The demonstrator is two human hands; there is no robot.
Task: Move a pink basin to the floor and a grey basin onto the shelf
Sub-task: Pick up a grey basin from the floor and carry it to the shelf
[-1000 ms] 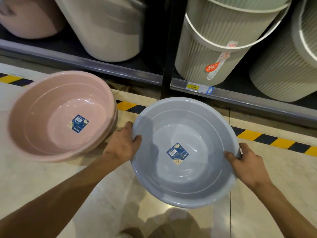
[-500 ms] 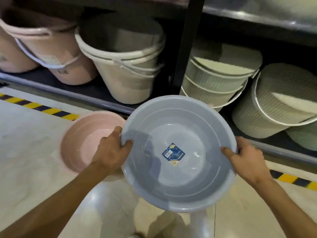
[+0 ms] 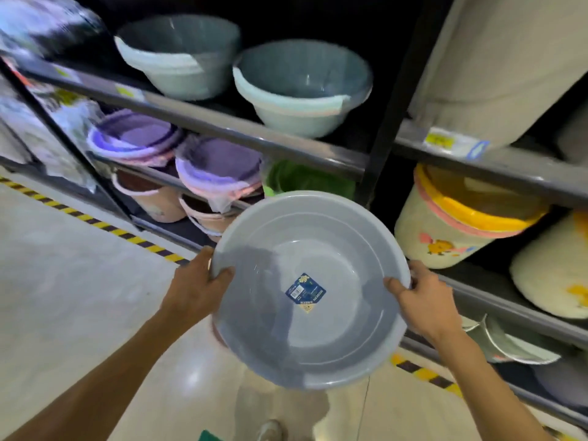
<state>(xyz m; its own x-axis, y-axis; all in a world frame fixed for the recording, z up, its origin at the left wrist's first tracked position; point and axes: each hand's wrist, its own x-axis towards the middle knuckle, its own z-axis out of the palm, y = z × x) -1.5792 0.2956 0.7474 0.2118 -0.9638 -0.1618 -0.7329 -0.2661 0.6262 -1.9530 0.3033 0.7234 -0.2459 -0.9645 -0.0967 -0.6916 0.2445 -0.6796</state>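
I hold a round grey basin [image 3: 318,332] in the air in front of the shelving, tilted toward me, with a blue label inside its bottom. My left hand [image 3: 194,288] grips its left rim, thumb inside. My right hand [image 3: 423,300] grips the right rim the same way. A small pink sliver [image 3: 217,335] shows under the basin's left edge; the pink basin is otherwise hidden behind the grey one. The shelf rail [image 3: 254,135] runs across above the basin.
Teal-grey tubs [image 3: 302,87] sit on the upper shelf. Purple and pink buckets [image 3: 219,173] and a green one [image 3: 305,179] fill the level below. Cream lidded bins [image 3: 458,218] stand at right. A black upright post [image 3: 391,106] divides the bays. Yellow-black tape [image 3: 105,226] lines the floor.
The grey basin has risen from near the floor to the level of the higher shelves, held in both hands throughout. The pink basin stayed on the floor and dropped out of sight.
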